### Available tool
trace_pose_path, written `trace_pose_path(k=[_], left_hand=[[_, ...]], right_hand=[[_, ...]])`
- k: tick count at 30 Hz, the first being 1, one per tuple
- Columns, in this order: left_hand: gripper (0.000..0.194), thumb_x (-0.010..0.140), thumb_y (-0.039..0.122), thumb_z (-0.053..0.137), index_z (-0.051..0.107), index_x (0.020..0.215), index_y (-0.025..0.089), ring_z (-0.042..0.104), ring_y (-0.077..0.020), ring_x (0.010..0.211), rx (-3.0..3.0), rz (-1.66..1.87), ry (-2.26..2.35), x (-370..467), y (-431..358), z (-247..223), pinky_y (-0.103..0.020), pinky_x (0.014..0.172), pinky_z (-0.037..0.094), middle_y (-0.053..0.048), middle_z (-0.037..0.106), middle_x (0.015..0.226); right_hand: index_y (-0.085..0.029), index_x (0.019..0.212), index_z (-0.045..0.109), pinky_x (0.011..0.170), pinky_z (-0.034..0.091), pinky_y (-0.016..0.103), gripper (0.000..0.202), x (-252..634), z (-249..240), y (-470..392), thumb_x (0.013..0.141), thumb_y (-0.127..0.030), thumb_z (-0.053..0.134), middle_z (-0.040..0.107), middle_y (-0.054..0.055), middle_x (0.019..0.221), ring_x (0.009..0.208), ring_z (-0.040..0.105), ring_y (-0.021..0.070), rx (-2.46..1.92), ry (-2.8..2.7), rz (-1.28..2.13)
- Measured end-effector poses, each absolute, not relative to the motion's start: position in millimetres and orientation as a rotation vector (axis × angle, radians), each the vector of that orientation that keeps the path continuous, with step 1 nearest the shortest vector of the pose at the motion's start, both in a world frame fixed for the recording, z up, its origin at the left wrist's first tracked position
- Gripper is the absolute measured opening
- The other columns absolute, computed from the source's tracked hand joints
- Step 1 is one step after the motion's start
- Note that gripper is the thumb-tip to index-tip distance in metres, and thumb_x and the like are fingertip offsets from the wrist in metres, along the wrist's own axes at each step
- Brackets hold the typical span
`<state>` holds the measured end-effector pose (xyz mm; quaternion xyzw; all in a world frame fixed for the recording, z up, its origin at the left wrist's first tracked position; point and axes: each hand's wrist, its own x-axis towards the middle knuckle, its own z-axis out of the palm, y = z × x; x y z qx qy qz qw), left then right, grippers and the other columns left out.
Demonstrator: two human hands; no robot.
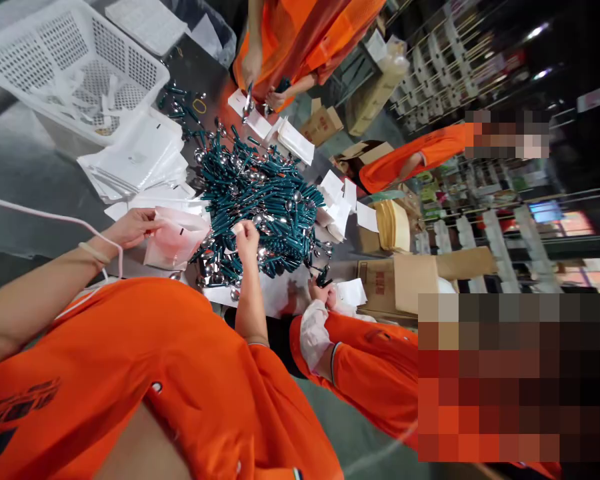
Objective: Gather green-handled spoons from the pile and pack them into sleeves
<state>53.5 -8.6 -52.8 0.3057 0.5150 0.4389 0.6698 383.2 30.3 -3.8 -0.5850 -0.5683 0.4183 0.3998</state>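
My left hand (136,227) pinches the top corner of a translucent pouch (176,241), which hangs over the table's near edge with a small black mark on it. My right hand (247,239) is closed above the near side of a large heap of teal-handled metal utensils (265,193). A small pale thing shows at its fingertips, too small to name. Left of the heap lies a stack of flat white pouches (137,157).
A white perforated basket (75,63) stands at the back left with thin plastic pieces inside. Several people in orange are around, two handling utensils at the heap. White packets (296,141) and cardboard boxes (400,280) are on the right.
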Motion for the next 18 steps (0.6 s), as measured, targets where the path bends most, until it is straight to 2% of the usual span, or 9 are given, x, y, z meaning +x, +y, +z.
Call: trace_pose_path(k=[3,6,8,11,14,16,18], left_hand=[[0.048,0.06,0.028,0.107,0.06,0.064,0.017,0.046,-0.0118,0.061,0.657,0.981,1.156,52.5,-7.2,-54.3,-0.025,0.059,0.037,0.003,0.054,0.057],[0.045,0.065,0.025,0.105,0.061,0.065,0.017,0.047,-0.0117,0.06,0.64,0.973,1.154,50.1,-5.6,-55.1,-0.025,0.059,0.037,0.002,0.055,0.058],[0.041,0.062,0.024,0.105,0.065,0.066,0.017,0.05,-0.0122,0.062,0.624,0.985,1.153,48.0,-2.8,-55.3,-0.025,0.059,0.039,0.001,0.059,0.06],[0.032,0.052,0.02,0.102,0.076,0.072,0.016,0.055,-0.0148,0.066,0.602,1.005,1.16,44.7,5.4,-55.2,-0.026,0.06,0.043,-0.003,0.069,0.066],[0.029,0.05,0.013,0.092,0.084,0.077,0.014,0.055,-0.0151,0.063,0.609,0.988,1.183,42.4,16.0,-55.9,-0.025,0.055,0.039,-0.007,0.074,0.067],[0.024,0.051,0.01,0.085,0.084,0.075,0.013,0.053,-0.0143,0.059,0.626,0.975,1.212,42.4,21.5,-57.3,-0.025,0.053,0.036,-0.007,0.071,0.062],[0.019,0.052,0.008,0.079,0.082,0.07,0.014,0.055,-0.0151,0.059,0.641,0.973,1.234,43.7,25.0,-58.7,-0.025,0.053,0.039,-0.007,0.069,0.061]], right_hand=[[-0.022,0.078,0.062,0.063,0.046,0.023,0.038,348.5,-26.4,16.9,0.076,-0.046,0.091,0.056,-0.008,0.065,0.065,0.047,0.0114,-1.476,-1.417,1.242],[-0.021,0.085,0.07,0.059,0.046,0.023,0.037,322.6,-37.8,14.1,0.07,-0.045,0.094,0.06,-0.008,0.067,0.061,0.049,0.0106,-1.401,-1.35,1.429],[-0.02,0.084,0.072,0.06,0.049,0.025,0.032,314.8,-40.0,17.4,0.071,-0.042,0.091,0.062,-0.007,0.067,0.061,0.051,0.0116,-1.394,-1.312,1.478],[-0.019,0.081,0.074,0.07,0.056,0.029,0.019,311.4,-39.7,23.2,0.076,-0.032,0.086,0.071,-0.002,0.075,0.07,0.06,0.0141,-1.403,-1.308,1.453],[-0.018,0.079,0.076,0.082,0.059,0.031,0.01,311.7,-40.0,26.0,0.081,-0.026,0.082,0.079,0.004,0.086,0.084,0.069,0.0168,-1.386,-1.353,1.427],[-0.018,0.075,0.077,0.085,0.059,0.032,0.011,313.5,-41.8,26.9,0.081,-0.027,0.08,0.08,0.005,0.086,0.088,0.071,0.0189,-1.361,-1.433,1.409],[-0.018,0.07,0.078,0.082,0.057,0.033,0.018,316.6,-44.4,28.1,0.083,-0.031,0.076,0.078,0.005,0.08,0.085,0.07,0.0188,-1.318,-1.543,1.375]])
